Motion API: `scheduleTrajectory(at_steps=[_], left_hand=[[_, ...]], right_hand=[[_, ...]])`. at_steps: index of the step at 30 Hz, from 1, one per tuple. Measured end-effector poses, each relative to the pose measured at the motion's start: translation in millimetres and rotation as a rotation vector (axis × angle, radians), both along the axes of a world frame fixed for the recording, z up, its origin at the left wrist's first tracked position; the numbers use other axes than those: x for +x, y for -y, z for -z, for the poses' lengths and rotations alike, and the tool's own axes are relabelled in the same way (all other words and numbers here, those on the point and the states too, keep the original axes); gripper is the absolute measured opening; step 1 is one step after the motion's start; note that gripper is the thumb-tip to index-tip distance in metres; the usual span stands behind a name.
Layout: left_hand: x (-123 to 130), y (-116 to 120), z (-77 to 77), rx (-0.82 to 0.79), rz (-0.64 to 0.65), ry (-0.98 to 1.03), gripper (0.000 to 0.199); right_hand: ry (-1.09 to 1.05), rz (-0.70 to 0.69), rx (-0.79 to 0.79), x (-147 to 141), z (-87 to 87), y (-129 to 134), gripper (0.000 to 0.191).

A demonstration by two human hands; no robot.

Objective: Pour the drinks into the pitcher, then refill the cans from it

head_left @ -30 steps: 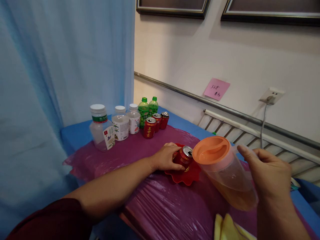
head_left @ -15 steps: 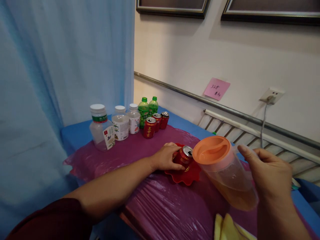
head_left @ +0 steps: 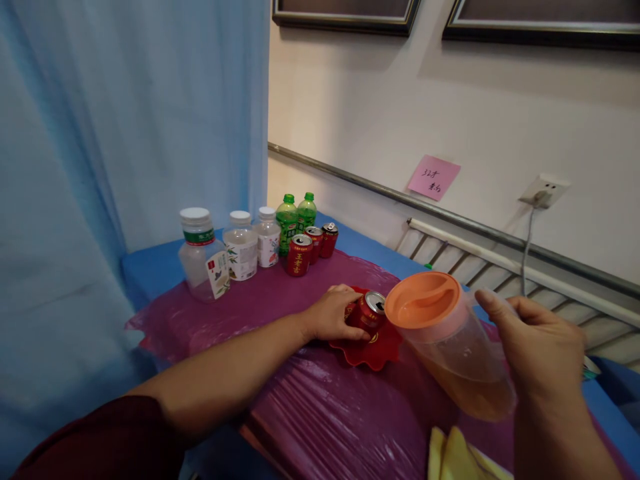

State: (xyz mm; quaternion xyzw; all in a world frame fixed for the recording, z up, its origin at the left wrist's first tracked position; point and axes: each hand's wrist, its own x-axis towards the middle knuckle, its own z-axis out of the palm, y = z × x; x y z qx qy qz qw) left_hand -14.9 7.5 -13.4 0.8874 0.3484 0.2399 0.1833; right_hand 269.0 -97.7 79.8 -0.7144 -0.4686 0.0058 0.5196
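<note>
My left hand [head_left: 336,313] is wrapped round a red drink can [head_left: 369,315], whose opened top faces up. The can stands on a red scalloped plate [head_left: 373,357]. With my right hand [head_left: 537,340] I grip the handle of a clear plastic pitcher [head_left: 453,353] with an orange lid [head_left: 425,300]. The pitcher is tilted to the left, its lid edge right beside the can's opening. Brownish liquid lies in its lower part. Whether any liquid runs into the can I cannot make out.
Several clear bottles with white caps [head_left: 243,247], two green bottles [head_left: 289,223] and three red cans [head_left: 300,255] stand at the back left. Purple plastic sheeting [head_left: 320,407] covers the blue table. A yellow cloth [head_left: 457,457] lies at the front. A radiator [head_left: 460,253] lines the wall.
</note>
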Motion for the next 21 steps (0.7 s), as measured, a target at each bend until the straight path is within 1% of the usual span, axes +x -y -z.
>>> scheduleTrajectory(at_steps=[10,16,21], left_hand=[[-0.3,-0.4,1.2,0.000,0.008,0.012,0.073],[-0.1,-0.5,0.9,-0.005,0.010,0.009,0.075],[-0.3,-0.4,0.7,0.004,0.008,0.009,0.074]], right_hand=[[-0.006,0.014,-0.011,-0.8,-0.4,-0.1,0.055],[0.026,0.029,-0.024,-0.9,0.0,-0.2,0.055],[-0.009,0.014,-0.027,-2.1,-1.0,0.4,0.054]])
